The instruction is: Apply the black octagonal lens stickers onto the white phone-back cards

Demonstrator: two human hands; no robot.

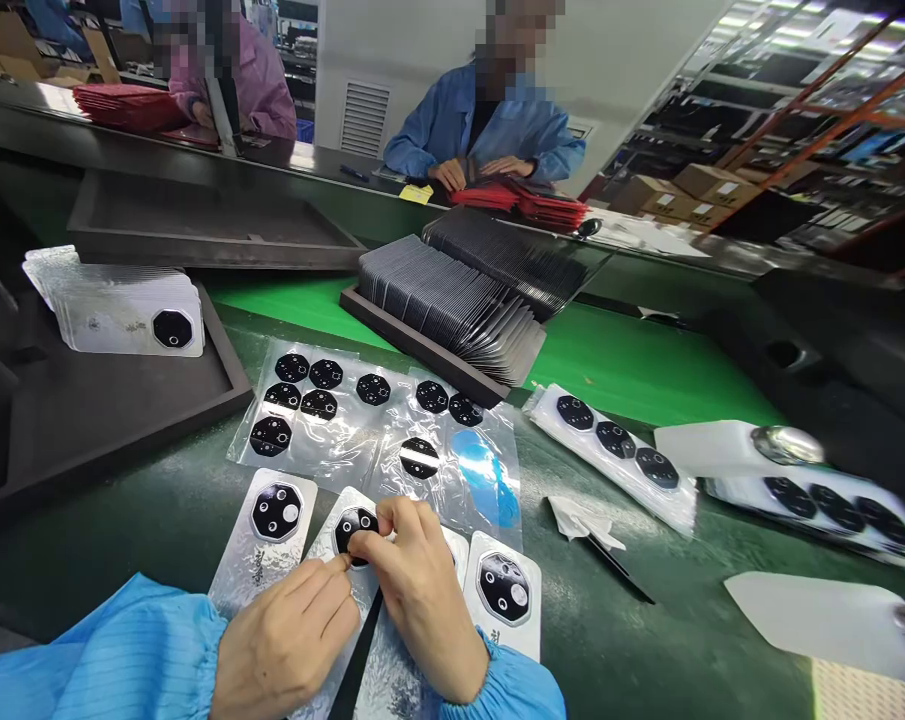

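Several silvery phone back covers (pixel 264 540) lie in a row before me, bearing black octagonal camera pieces with round openings. Over the second cover from the left, my right hand (pixel 422 590) pinches thumb and index finger together at the edge of its camera piece (pixel 356 530). What sits between those fingertips is hidden. My left hand (pixel 287 630) rests on the same cover, fingers curled, index fingertip close to the right thumb at the piece's lower edge. My right hand and wrist partly cover the third cover. The rightmost cover (pixel 503 595) lies beside my right wrist.
Behind the covers lie clear film sheets (pixel 347 440) with black pieces. A tray holds dark panels (pixel 444 310); another holds stacked covers (pixel 122 310). Right are bagged pieces (pixel 609 440), a black stick tool (pixel 621 570) and a white blade (pixel 819 610). Two people sit opposite.
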